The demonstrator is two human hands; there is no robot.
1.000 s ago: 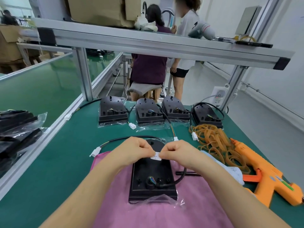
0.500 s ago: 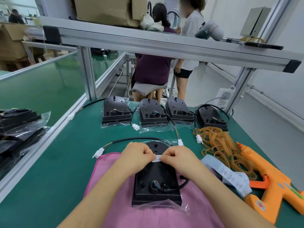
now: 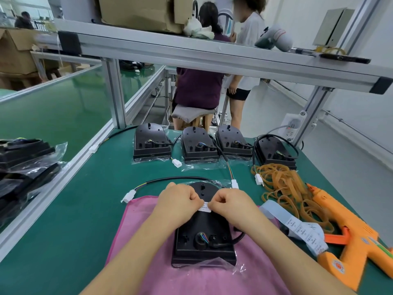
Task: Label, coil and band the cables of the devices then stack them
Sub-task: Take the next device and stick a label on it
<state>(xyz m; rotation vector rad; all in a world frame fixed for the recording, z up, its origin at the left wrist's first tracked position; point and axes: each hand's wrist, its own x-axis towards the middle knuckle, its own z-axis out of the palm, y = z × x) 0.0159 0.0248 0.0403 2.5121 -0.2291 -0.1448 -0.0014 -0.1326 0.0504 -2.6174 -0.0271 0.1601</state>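
Labelling step, by the look of it. A pink cloth (image 3: 148, 258) is spread under the device (image 3: 204, 239). Four more devices (image 3: 152, 143) are lined up behind it, rubber bands (image 3: 282, 188) are heaped to its right, and the label strip (image 3: 297, 225) is just beside it. Over it, left hand (image 3: 180, 201) and right hand (image 3: 230, 202) are curled tight, with a small label (image 3: 205, 207) pinched between them. Its cable (image 3: 180, 178) is left uncoiled behind. Next, coiling is probably called for once the label's pressed shut.
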